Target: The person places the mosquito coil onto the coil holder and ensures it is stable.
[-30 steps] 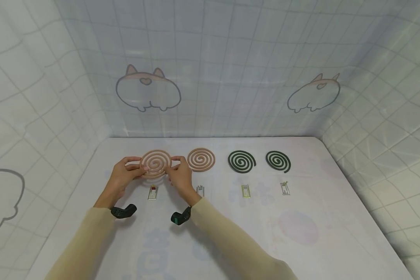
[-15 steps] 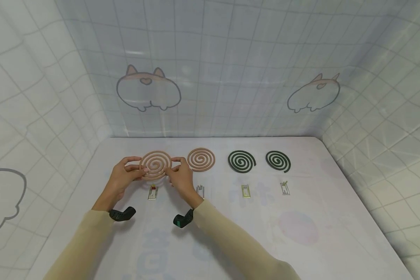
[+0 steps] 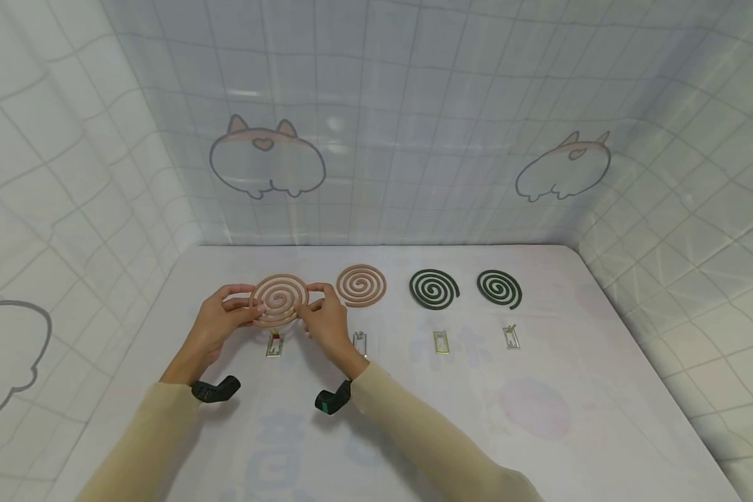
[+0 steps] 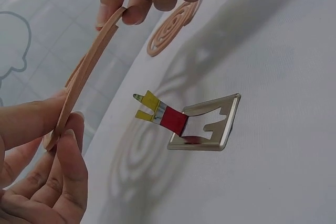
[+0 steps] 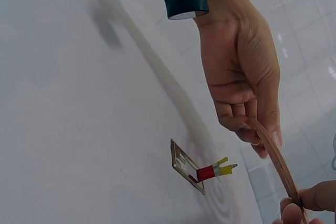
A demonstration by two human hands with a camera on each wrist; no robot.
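Observation:
A brown mosquito coil (image 3: 279, 300) is held up off the table between both hands. My left hand (image 3: 221, 317) pinches its left edge, thumb on one face and fingers on the other. At the opposite edge, my right hand (image 3: 328, 321) pinches it the same way. Seen edge-on in the left wrist view, the coil (image 4: 86, 72) casts a spiral shadow on the table. Just below it lies a small metal coil stand (image 4: 207, 124) whose bent-up tongue is red with yellow tips. In the right wrist view this stand (image 5: 189, 166) lies below the fingers.
Another brown coil (image 3: 361, 286) lies right of the hands. Two dark green coils (image 3: 434, 289) (image 3: 498, 289) continue the row. Nearer stand more metal stands: one (image 3: 360, 341) by the right wrist, a yellowish one (image 3: 441, 342) and a silver one (image 3: 511, 337). A patterned cloth wall (image 3: 383, 139) rises behind.
Both hands have brought the held coil slightly toward the near side, closer over the red-tongued stand. The wrists have spread a little apart. The other coils and stands keep their places.

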